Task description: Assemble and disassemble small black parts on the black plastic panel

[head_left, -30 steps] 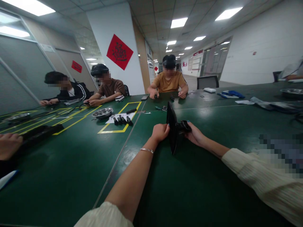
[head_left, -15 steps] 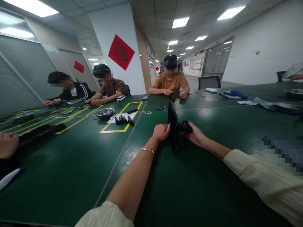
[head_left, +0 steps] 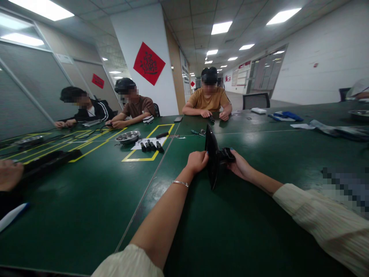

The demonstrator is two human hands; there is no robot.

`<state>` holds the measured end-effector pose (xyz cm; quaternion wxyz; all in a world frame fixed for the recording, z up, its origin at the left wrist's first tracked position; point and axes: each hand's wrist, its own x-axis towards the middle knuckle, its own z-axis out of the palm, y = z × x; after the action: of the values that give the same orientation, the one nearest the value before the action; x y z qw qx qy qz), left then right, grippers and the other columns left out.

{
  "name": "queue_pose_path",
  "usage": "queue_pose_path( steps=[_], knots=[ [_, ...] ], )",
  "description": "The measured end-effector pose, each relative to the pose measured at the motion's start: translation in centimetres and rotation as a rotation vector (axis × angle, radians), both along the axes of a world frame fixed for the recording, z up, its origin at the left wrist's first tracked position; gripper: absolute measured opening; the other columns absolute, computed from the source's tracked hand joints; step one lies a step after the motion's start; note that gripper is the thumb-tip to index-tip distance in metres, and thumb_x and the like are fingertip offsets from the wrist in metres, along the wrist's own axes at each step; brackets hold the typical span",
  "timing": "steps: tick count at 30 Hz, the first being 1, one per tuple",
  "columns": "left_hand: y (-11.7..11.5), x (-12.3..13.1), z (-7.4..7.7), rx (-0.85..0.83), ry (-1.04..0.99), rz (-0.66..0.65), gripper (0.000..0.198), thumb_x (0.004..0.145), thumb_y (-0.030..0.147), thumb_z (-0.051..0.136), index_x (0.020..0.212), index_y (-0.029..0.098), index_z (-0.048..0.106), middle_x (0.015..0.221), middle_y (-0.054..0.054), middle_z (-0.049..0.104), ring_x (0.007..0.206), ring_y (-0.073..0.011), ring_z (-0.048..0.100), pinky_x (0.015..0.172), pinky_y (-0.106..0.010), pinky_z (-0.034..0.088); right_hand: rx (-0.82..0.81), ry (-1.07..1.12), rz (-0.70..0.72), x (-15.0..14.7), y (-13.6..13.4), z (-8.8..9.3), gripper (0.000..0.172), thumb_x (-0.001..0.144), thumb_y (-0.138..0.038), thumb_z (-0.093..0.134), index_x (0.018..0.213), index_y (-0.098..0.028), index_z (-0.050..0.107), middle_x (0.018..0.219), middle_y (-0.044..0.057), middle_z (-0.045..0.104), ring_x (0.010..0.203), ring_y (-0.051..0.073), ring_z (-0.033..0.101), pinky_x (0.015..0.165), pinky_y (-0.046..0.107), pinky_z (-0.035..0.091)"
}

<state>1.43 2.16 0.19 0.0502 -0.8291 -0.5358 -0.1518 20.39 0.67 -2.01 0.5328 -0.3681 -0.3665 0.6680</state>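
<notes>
A thin black panel with a smooth curved face, like a small display screen (head_left: 212, 161), stands nearly edge-on to me above the green table. My left hand (head_left: 198, 161) is closed on its left edge, with the thumb towards the panel. Behind the panel, on its right side, a black block-shaped mount (head_left: 227, 154) sticks out. The fingers of my right hand (head_left: 238, 163) are wrapped round the outer end of this mount. Most of the panel's front is hidden by the steep angle.
Several short black cylindrical parts (head_left: 151, 146) stand on white paper within yellow tape, beside a metal bowl (head_left: 128, 137). A long black tray (head_left: 52, 163) lies left, near another person's hand (head_left: 10, 175). A person (head_left: 207, 100) sits opposite, behind some small tools (head_left: 198, 132).
The whole scene sits very slightly further right in my view. Both hands keep the same hold on the display screen and its mount.
</notes>
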Motion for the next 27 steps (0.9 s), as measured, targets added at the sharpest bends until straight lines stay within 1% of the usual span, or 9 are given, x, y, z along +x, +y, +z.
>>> queue_pose_path(
  steps=[8, 11, 13, 15, 17, 19, 20, 23, 27],
  knots=[
    [-0.09, -0.33, 0.05, 0.040, 0.027, -0.051, 0.043, 0.088, 0.038, 0.023, 0.087, 0.019, 0.061, 0.079, -0.009, 0.067, 0.075, -0.0213, 0.062, 0.061, -0.029, 0.036, 0.008, 0.019, 0.025, 0.04, -0.19, 0.11, 0.023, 0.090, -0.038, 0.036, 0.093, -0.024, 0.052, 0.070, -0.001, 0.059, 0.059, 0.012, 0.055, 0.046, 0.021, 0.041],
    [-0.11, -0.34, 0.05, 0.039, 0.047, -0.044, 0.041, 0.086, 0.035, 0.025, 0.087, 0.018, 0.061, 0.080, -0.010, 0.067, 0.076, -0.0220, 0.061, 0.063, -0.030, 0.037, 0.066, 0.004, 0.041, 0.07, -0.32, -0.04, 0.031, 0.087, -0.048, 0.038, 0.099, -0.025, 0.054, 0.075, 0.000, 0.060, 0.059, 0.013, 0.055, 0.045, 0.023, 0.041],
    [-0.15, -0.28, 0.05, 0.040, 0.054, -0.045, 0.039, 0.085, 0.035, 0.026, 0.087, 0.018, 0.062, 0.080, -0.010, 0.067, 0.076, -0.0220, 0.061, 0.064, -0.030, 0.038, 0.118, -0.010, 0.036, 0.08, -0.45, -0.18, 0.036, 0.083, -0.051, 0.043, 0.109, -0.028, 0.052, 0.079, 0.001, 0.061, 0.060, 0.014, 0.055, 0.046, 0.025, 0.041],
    [-0.23, -0.22, 0.05, 0.042, 0.064, -0.063, 0.038, 0.084, 0.035, 0.028, 0.088, 0.018, 0.062, 0.080, -0.010, 0.067, 0.076, -0.0217, 0.061, 0.065, -0.030, 0.039, 0.157, -0.022, 0.022, 0.11, -0.62, -0.29, 0.049, 0.077, -0.049, 0.053, 0.122, -0.030, 0.045, 0.084, 0.000, 0.061, 0.060, 0.015, 0.055, 0.047, 0.025, 0.042],
    [-0.33, -0.19, 0.09, 0.041, 0.074, -0.088, 0.038, 0.084, 0.035, 0.029, 0.088, 0.017, 0.062, 0.079, -0.011, 0.067, 0.074, -0.0216, 0.061, 0.065, -0.030, 0.039, 0.202, -0.048, 0.013, 0.19, -0.78, -0.37, 0.069, 0.072, -0.044, 0.062, 0.134, -0.032, 0.033, 0.091, 0.001, 0.062, 0.060, 0.014, 0.056, 0.047, 0.025, 0.042],
    [-0.41, -0.21, 0.16, 0.042, 0.084, -0.110, 0.038, 0.083, 0.035, 0.029, 0.088, 0.016, 0.062, 0.078, -0.012, 0.066, 0.073, -0.0219, 0.061, 0.064, -0.031, 0.039, 0.257, -0.101, 0.009, 0.31, -0.89, -0.42, 0.085, 0.069, -0.040, 0.067, 0.140, -0.032, 0.022, 0.100, 0.002, 0.062, 0.059, 0.013, 0.057, 0.046, 0.024, 0.041],
    [-0.45, -0.23, 0.20, 0.043, 0.091, -0.120, 0.039, 0.083, 0.036, 0.029, 0.088, 0.015, 0.062, 0.077, -0.012, 0.066, 0.072, -0.0221, 0.061, 0.063, -0.031, 0.039, 0.283, -0.131, 0.004, 0.39, -0.92, -0.44, 0.088, 0.068, -0.039, 0.068, 0.141, -0.033, 0.020, 0.104, 0.003, 0.061, 0.058, 0.013, 0.058, 0.045, 0.024, 0.040],
    [-0.47, -0.32, 0.30, 0.055, 0.114, -0.148, 0.040, 0.083, 0.036, 0.029, 0.089, 0.015, 0.062, 0.076, -0.012, 0.066, 0.070, -0.0219, 0.060, 0.062, -0.031, 0.039, 0.335, -0.216, -0.029, 0.60, -0.91, -0.51, 0.088, 0.069, -0.039, 0.068, 0.142, -0.032, 0.021, 0.109, 0.005, 0.060, 0.057, 0.013, 0.059, 0.042, 0.023, 0.039],
    [-0.35, -0.40, 0.26, 0.067, 0.143, -0.185, 0.039, 0.082, 0.035, 0.030, 0.089, 0.015, 0.062, 0.074, -0.012, 0.065, 0.067, -0.0219, 0.060, 0.061, -0.032, 0.039, 0.379, -0.312, -0.092, 0.68, -0.96, -0.34, 0.085, 0.067, -0.037, 0.070, 0.140, -0.027, 0.028, 0.094, 0.004, 0.063, 0.054, 0.013, 0.058, 0.042, 0.023, 0.041]
  ],
)
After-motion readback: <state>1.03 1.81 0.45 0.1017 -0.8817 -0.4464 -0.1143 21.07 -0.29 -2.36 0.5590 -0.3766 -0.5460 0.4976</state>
